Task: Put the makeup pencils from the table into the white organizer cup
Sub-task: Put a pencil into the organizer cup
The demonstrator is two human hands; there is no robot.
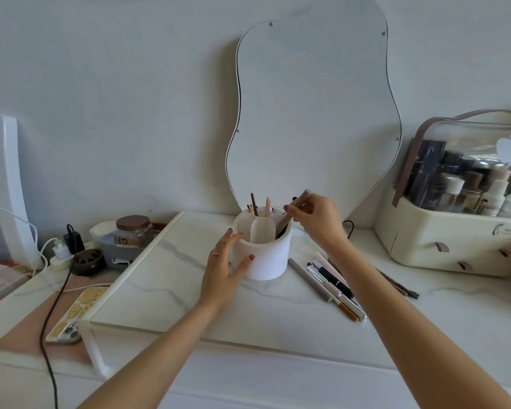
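The white organizer cup [267,255] stands in the middle of the marble table, split into compartments, with a few pencils upright at its back. My left hand [226,267] cups its left side, thumb on the front wall and fingers at the rim. Above the cup's right rim, my right hand [313,215] pinches a brown makeup pencil [283,224] that slants down into the right compartment. Several more makeup pencils [331,283] lie in a loose row on the table just right of the cup, partly hidden under my right forearm.
A wavy mirror [313,113] leans on the wall behind the cup. A cream cosmetics case [455,231] fills the right side. On the left are a phone [77,311], a black cable [53,305], chargers and a jar [132,230].
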